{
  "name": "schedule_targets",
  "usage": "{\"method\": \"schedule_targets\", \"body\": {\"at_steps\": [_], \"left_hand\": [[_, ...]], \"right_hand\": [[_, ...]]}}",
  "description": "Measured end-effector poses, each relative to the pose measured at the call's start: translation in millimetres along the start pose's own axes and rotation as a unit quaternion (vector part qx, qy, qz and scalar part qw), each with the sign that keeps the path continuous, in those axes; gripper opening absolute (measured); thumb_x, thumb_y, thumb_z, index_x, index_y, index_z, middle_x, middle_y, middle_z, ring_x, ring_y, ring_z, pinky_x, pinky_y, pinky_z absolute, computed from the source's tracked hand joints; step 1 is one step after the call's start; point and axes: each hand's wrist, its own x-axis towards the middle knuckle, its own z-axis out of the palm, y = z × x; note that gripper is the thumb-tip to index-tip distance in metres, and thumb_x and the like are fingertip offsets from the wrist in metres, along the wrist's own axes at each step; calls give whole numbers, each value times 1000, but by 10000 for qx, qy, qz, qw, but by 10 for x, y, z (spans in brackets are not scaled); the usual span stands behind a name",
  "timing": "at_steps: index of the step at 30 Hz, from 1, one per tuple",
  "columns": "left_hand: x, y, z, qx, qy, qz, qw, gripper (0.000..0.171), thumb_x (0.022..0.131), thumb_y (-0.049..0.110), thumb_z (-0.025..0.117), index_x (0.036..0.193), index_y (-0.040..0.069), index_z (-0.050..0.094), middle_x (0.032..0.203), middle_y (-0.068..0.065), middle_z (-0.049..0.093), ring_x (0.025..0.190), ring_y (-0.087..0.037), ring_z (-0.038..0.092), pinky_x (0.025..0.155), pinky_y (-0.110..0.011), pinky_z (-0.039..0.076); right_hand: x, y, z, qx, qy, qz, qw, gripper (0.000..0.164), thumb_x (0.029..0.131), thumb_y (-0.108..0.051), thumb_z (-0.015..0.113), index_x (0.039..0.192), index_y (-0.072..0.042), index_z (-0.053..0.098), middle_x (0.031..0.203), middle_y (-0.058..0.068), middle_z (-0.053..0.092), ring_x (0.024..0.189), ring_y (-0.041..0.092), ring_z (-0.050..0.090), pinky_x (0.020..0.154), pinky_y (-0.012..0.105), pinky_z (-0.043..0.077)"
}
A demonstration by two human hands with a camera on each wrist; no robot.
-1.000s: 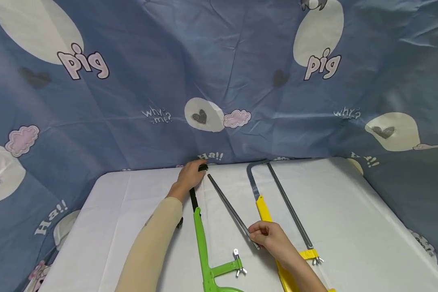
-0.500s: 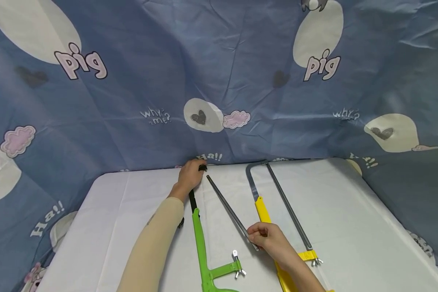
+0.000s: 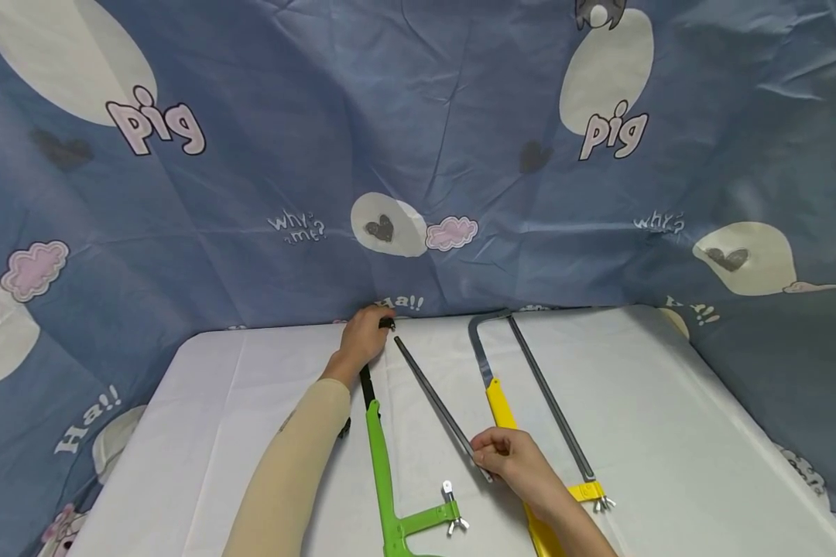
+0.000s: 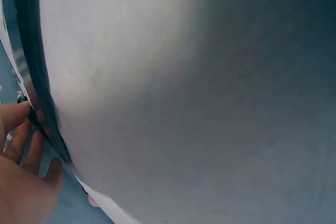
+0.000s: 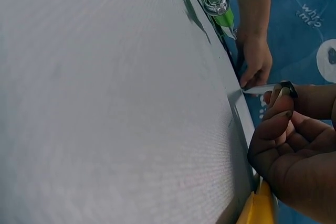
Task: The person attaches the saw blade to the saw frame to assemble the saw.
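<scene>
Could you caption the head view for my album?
Left hand holding the green hacksaw, right hand pinching a grey blade, yellow hacksaw alongside.

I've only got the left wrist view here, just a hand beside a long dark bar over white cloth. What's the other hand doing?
Observer: The right hand pinches a long, thin grey metal blade near its lower end, as the head view shows it.
Operator: Got it. Anything lying to the right of that blade?
Observer: Yes, a hacksaw with a bright yellow body and curved grey metal frame lies there on the white cloth.
</scene>
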Motion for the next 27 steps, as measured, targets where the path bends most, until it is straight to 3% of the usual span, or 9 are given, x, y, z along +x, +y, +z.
{"method": "schedule_targets", "body": {"at_steps": [12,27], "left_hand": [[-41,-6,-40,-97,-79,26,9999,35,96,5,58,129,15,67,140,-11,59,134,-31,52,109,-47,44],[-91,-20,-32,-116,-200,108,9997,38,97,4,57,132,17,64,140,-10,60,133,-31,53,107,-48,45]], "right_hand": [[-11,-9,19,-30,-15,-133,9999,21,91,-10,67,106,5,68,81,7,67,68,13,52,57,23,46],[26,-23,77,-24,167,3,9999,20,91,-10,68,106,3,68,80,6,65,67,14,51,57,24,44]]}}
